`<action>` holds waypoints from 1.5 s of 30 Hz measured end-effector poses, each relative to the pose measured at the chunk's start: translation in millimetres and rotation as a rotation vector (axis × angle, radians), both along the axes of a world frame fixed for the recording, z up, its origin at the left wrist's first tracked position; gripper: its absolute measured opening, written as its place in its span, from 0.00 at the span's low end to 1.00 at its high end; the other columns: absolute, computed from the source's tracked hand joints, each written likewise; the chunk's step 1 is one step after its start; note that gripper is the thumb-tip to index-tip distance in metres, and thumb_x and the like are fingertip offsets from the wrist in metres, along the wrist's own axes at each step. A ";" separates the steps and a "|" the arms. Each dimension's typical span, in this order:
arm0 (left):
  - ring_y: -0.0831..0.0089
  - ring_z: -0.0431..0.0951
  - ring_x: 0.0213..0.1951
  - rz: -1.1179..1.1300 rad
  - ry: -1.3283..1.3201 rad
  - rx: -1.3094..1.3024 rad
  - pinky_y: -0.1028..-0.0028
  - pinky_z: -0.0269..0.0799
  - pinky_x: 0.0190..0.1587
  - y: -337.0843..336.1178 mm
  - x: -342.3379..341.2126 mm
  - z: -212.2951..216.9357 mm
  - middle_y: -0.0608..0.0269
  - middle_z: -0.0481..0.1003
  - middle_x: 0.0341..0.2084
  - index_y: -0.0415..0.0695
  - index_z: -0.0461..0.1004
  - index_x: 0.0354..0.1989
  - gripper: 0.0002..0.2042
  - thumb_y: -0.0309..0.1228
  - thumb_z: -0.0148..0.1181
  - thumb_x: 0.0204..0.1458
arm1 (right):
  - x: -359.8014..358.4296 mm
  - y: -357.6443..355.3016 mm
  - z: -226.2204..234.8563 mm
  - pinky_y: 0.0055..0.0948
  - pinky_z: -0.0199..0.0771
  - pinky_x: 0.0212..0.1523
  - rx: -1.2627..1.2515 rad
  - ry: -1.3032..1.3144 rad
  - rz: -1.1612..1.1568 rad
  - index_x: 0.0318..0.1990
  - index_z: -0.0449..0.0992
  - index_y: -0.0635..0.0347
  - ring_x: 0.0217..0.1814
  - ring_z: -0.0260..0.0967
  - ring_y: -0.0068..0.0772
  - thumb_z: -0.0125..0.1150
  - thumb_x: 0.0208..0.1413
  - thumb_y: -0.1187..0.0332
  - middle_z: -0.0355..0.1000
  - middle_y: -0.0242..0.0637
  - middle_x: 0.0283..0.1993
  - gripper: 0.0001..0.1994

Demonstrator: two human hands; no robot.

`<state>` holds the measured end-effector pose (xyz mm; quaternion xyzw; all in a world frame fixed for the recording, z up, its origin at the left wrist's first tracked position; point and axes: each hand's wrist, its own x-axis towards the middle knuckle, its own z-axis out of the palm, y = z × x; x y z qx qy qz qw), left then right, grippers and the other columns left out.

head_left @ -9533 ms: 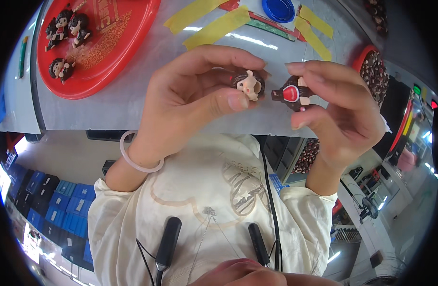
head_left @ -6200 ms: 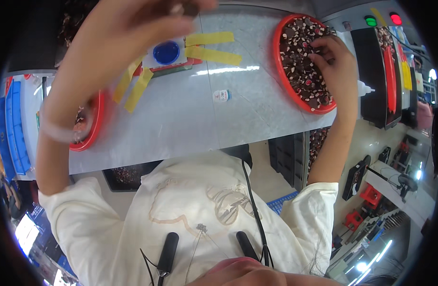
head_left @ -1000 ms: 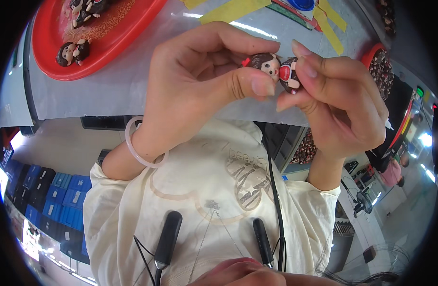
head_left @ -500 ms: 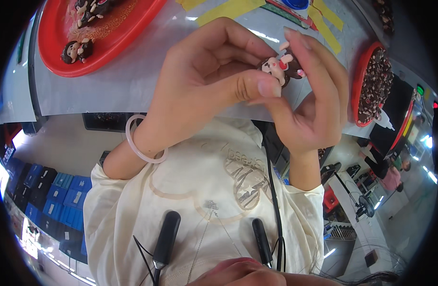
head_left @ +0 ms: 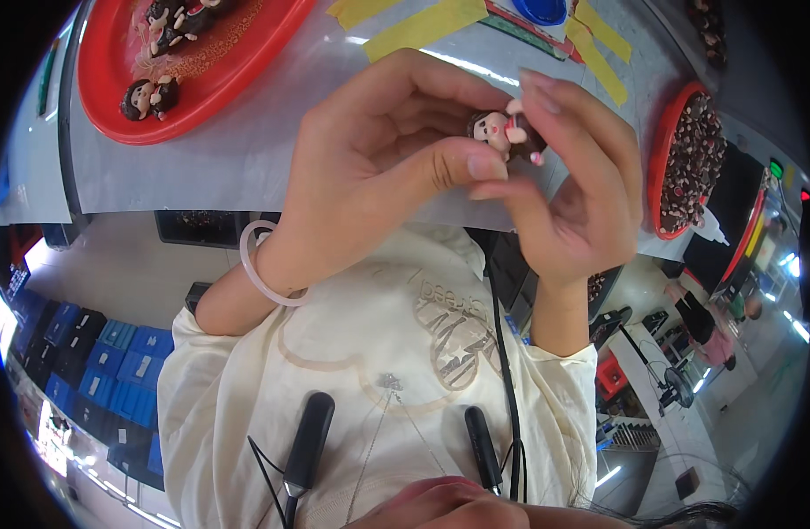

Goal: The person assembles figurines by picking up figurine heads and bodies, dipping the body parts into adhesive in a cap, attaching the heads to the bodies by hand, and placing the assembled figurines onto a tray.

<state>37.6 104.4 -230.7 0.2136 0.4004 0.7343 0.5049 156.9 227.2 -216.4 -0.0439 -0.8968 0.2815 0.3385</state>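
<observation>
A small doll figurine (head_left: 500,132) with dark brown hair, a pale face and a dark body is held over the near part of the table. My left hand (head_left: 378,145), a pale bangle on its wrist, pinches it by the head between thumb and fingers. Curled around the figurine's other side is my right hand (head_left: 590,185), its fingers against the dark body and upper arm. The right thumb lies just below, close to the left thumb tip. Part of the figurine's back is hidden behind the right fingers.
A red oval tray (head_left: 158,132) with several similar figurines stands at the left. At the right, a red container (head_left: 661,159) holds many small dark and pale pieces, with a white nozzle tip (head_left: 712,227) beside it. Yellow tape strips (head_left: 427,25) and a blue round lid (head_left: 542,9) lie at the back.
The figurine has shifted slightly left in my hands. The small pale piece near my right fingertips now sits against the figurine's upper side, and the right fingers have closed in on it.
</observation>
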 end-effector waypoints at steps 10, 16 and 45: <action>0.68 0.71 0.46 0.023 0.494 0.056 0.74 0.71 0.45 2.8 -5.6 -3.2 0.49 0.64 0.51 0.32 0.63 0.50 0.29 0.27 0.68 0.40 | 11.1 -11.9 -3.1 0.24 0.73 0.34 -0.447 0.127 -0.108 0.33 0.74 0.66 0.36 0.71 0.32 0.69 0.32 0.82 0.71 0.45 0.36 0.15; 0.67 0.69 0.48 0.065 0.725 0.072 0.73 0.70 0.46 1.2 0.0 -6.6 0.48 0.64 0.51 0.32 0.63 0.51 0.30 0.28 0.69 0.39 | 15.5 -18.5 -4.2 0.23 0.73 0.35 -0.551 0.079 -0.100 0.33 0.74 0.68 0.37 0.70 0.31 0.63 0.35 0.87 0.70 0.45 0.37 0.14; 0.64 0.70 0.46 0.031 0.960 0.078 0.72 0.69 0.44 -9.1 -27.9 16.5 0.48 0.67 0.46 0.32 0.67 0.45 0.25 0.29 0.68 0.39 | 31.9 -21.9 -7.2 0.22 0.72 0.35 -0.875 0.003 -0.211 0.36 0.70 0.72 0.33 0.71 0.29 0.55 0.50 0.83 0.72 0.44 0.34 0.05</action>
